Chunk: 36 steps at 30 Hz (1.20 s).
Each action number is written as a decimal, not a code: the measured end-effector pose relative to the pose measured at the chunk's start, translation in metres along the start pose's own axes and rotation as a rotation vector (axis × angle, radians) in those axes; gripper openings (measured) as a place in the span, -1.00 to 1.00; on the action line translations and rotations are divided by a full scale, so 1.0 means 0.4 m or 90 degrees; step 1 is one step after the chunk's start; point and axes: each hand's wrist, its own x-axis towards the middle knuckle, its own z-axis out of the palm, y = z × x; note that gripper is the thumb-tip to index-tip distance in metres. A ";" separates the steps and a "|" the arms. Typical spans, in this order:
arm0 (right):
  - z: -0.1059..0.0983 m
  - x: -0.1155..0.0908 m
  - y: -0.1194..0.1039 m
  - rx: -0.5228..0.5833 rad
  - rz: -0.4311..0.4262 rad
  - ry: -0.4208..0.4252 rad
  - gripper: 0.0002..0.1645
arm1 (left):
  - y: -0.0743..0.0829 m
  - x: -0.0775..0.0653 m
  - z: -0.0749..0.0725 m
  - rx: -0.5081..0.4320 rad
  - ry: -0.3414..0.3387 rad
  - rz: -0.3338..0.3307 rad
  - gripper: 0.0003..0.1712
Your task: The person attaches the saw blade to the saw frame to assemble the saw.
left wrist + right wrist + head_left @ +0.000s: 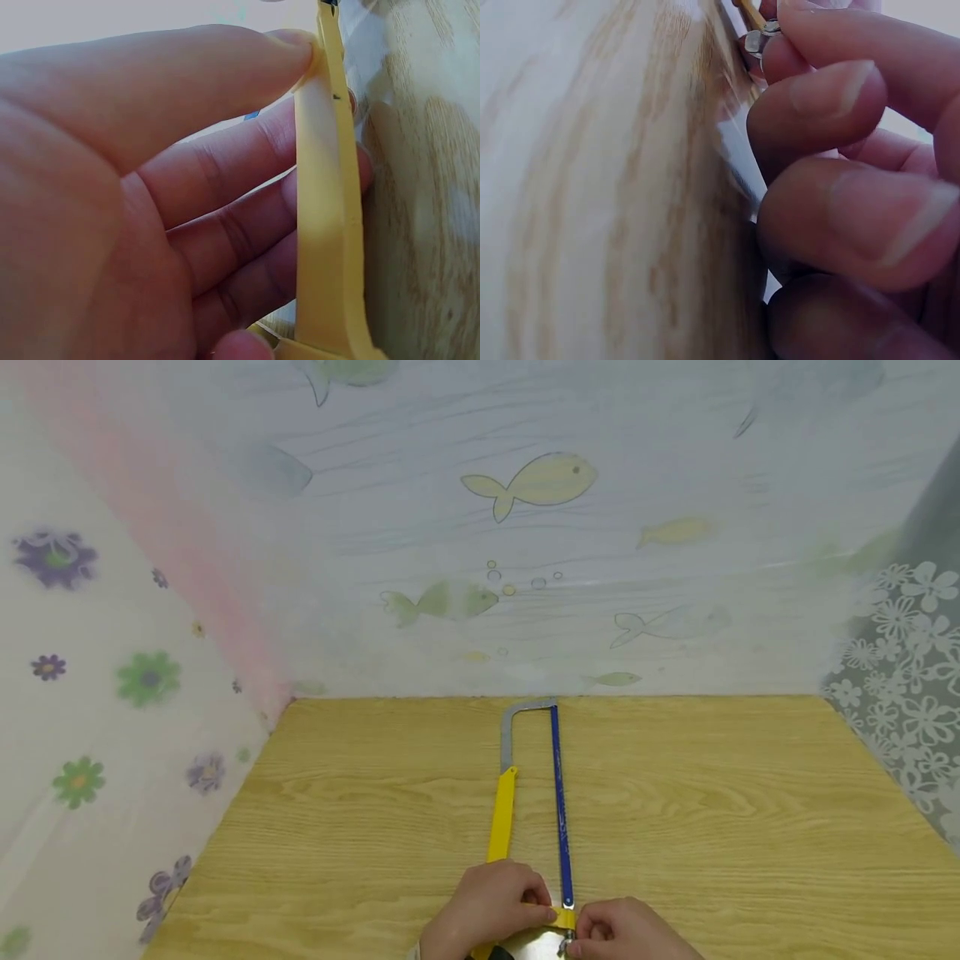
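Observation:
A hacksaw lies on the table with its far end near the wall. Its frame is a grey metal bow (507,739) joined to a yellow section (502,818), and a blue blade (561,810) runs along the right side. My left hand (491,902) grips the yellow near part of the frame; the left wrist view shows thumb and fingers around the yellow bar (322,217). Just right of it, my right hand (630,931) pinches the small metal wing nut (754,42) below the blade's near end, thumb and forefinger close together and the other fingers curled.
The wood-grain table (697,810) meets a wall (420,527) painted with fish at the back. A flowered wall (90,718) borders the left side, and a grey panel with white flowers (911,668) stands on the right.

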 end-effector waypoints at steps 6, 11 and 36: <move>-0.003 0.008 0.001 -0.002 -0.006 0.002 -0.77 | -0.005 0.002 -0.003 0.005 0.003 -0.002 -0.87; -0.008 0.012 -0.003 -0.006 0.026 -0.011 -0.75 | -0.006 0.002 -0.003 0.002 0.004 -0.003 -0.87; 0.005 0.009 -0.005 -0.051 0.024 0.007 -0.66 | -0.004 0.001 0.008 0.011 -0.015 -0.018 -0.87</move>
